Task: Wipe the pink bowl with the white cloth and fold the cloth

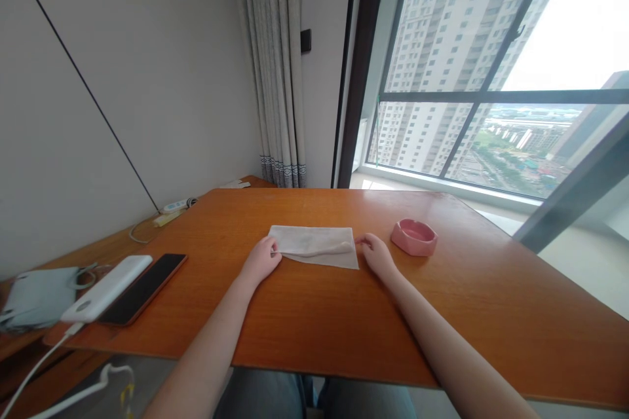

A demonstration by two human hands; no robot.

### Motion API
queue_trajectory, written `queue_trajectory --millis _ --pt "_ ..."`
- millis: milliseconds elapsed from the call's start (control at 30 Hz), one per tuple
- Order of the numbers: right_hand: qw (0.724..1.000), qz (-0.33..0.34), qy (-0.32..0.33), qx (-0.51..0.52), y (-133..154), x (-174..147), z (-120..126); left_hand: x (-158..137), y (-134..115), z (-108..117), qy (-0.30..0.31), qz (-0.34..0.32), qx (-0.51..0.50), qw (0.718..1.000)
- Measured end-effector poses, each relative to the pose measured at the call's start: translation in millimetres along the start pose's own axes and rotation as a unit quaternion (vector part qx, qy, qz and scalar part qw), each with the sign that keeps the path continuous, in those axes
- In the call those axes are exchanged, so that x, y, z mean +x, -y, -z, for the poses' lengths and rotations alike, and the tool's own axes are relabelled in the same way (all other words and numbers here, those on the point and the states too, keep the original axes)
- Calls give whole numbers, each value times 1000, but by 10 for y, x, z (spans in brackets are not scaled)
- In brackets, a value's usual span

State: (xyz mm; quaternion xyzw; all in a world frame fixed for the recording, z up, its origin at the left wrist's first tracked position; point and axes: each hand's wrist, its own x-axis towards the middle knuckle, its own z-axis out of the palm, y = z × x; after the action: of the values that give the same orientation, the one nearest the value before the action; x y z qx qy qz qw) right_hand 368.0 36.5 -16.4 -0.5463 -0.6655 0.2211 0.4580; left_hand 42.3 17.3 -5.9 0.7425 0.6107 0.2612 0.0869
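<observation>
A thin white rectangular sheet (pixel 314 239), cloth or tissue, lies on the wooden table (pixel 314 314) in front of me. A raised fold runs across it from side to side. My left hand (pixel 263 258) is closed on its left edge, thumb and fingers pinched together. At the opposite edge, my right hand (pixel 376 254) has its fingertips pinched at the sheet's right side; the exact contact is small and hard to see. Just beyond my right hand stands a pink ashtray-like bowl (pixel 415 239) with an angular outline.
On the left side lie a black phone (pixel 145 289), a white power bank (pixel 108 288) with a cable, and a grey pouch (pixel 39 298). A power strip (pixel 177 207) rests by the wall. Behind the table are a curtain (pixel 275 65) and a window (pixel 481 98).
</observation>
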Motion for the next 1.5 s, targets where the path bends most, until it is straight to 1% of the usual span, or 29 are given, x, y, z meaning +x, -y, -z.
queue_trajectory --millis 67,133,200,267,333,367,533,633,733,800,967,1067,1167,1233,1267,1333,1400,1433,1500 --pt "999 -31 27 -22 -19 -8 2 -4 26 16 5 4 -22 1000" --pt "997 -46 56 -42 22 -42 -8 -11 31 28 8 6 -25 1000" --pt "993 -20 94 -75 102 -91 -21 -18 25 37 15 3 -19 1000" --pt "985 31 129 -112 187 -141 -36 -22 18 46 22 -2 -11 1000" --pt "978 67 137 -140 250 -179 -51 -22 12 56 22 -2 -7 1000" --pt "977 74 133 -149 272 -191 -60 -22 8 62 20 -1 -6 1000" --pt "970 61 146 -187 332 -191 -74 -17 -23 96 25 7 4 1000" --pt "964 64 153 -208 360 -174 -35 -20 -27 104 39 -18 -6 999" --pt "948 76 195 -239 366 -164 10 -24 -13 95 46 -45 -21 998" --pt "941 80 215 -251 360 -161 25 -24 -4 86 47 -51 -29 997" --pt "932 95 224 -269 391 -173 32 -34 -8 103 51 -53 -38 997" --pt "927 91 237 -277 454 -191 62 -45 -19 144 65 -54 -56 995" --pt "931 81 234 -267 493 -202 91 -43 -26 160 78 -37 -83 993" --pt "934 61 221 -273 487 -203 85 -35 -26 144 66 -20 -69 995" --pt "934 49 214 -283 475 -203 73 -33 -25 131 46 -4 -44 998" --pt "930 34 205 -302 442 -203 39 -32 -22 107 -5 49 32 998" --pt "927 31 204 -314 410 -206 5 -41 -19 97 -31 110 102 988" --pt "926 31 205 -316 398 -207 -7 -48 -18 97 -25 134 124 983" --pt "925 32 207 -318 384 -210 -20 -61 -19 105 11 160 142 977"
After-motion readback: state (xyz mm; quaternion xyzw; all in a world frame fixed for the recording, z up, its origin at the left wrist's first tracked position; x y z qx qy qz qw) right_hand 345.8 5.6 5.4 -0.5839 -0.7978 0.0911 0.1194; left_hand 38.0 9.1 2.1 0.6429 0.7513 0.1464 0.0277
